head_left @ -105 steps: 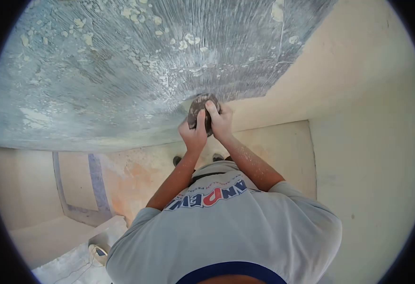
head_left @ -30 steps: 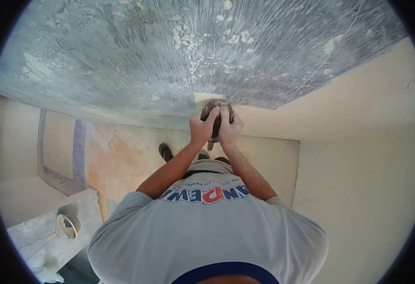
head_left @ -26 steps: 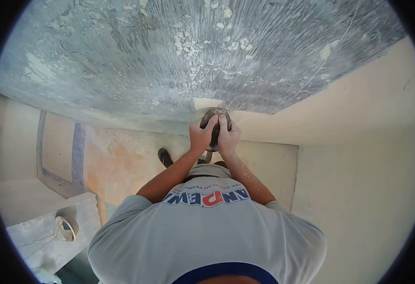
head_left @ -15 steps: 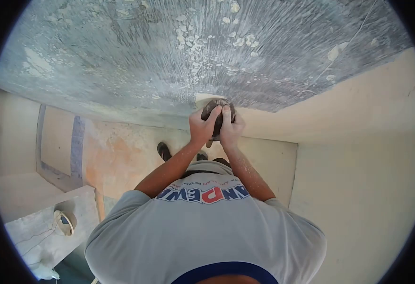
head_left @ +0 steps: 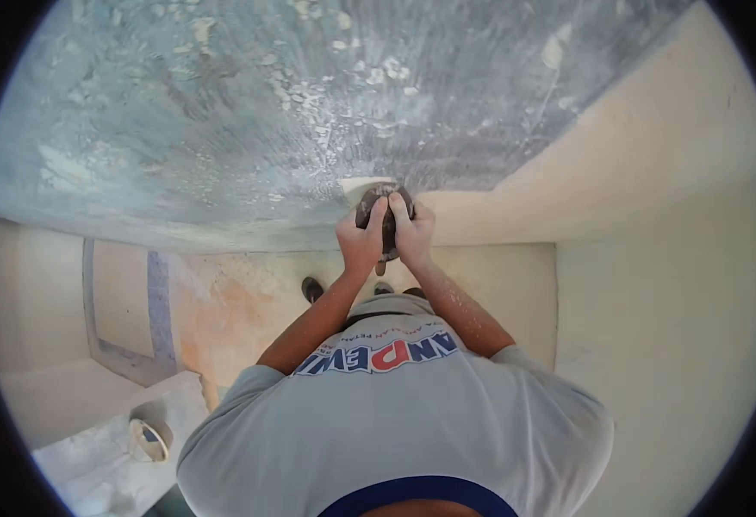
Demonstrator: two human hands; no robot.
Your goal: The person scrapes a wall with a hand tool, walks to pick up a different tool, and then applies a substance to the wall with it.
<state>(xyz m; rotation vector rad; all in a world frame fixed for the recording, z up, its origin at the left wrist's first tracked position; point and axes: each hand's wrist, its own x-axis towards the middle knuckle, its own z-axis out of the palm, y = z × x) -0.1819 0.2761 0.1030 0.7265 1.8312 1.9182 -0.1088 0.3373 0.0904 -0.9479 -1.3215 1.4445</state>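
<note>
A dark round pad (head_left: 383, 203) is pressed flat against the wall in front of me, at the edge where the grey scratched surface (head_left: 248, 112) meets cream paint (head_left: 619, 146). My left hand (head_left: 360, 244) grips the pad's left side. My right hand (head_left: 413, 233) grips its right side, fingers over the top. Both forearms are dusted with white specks. A small cream patch (head_left: 356, 185) shows just left of the pad.
Below, my shoes (head_left: 312, 289) stand on a stained orange-cream floor (head_left: 231, 314). A grey ledge (head_left: 128, 465) at lower left carries a roll of tape (head_left: 148, 439). A cream side wall (head_left: 671, 345) rises on the right. My grey shirt (head_left: 395, 422) fills the lower view.
Both hands and the pad stay together on the wall. They have shifted slightly left and down along the grey-cream edge, and my view has swung a little.
</note>
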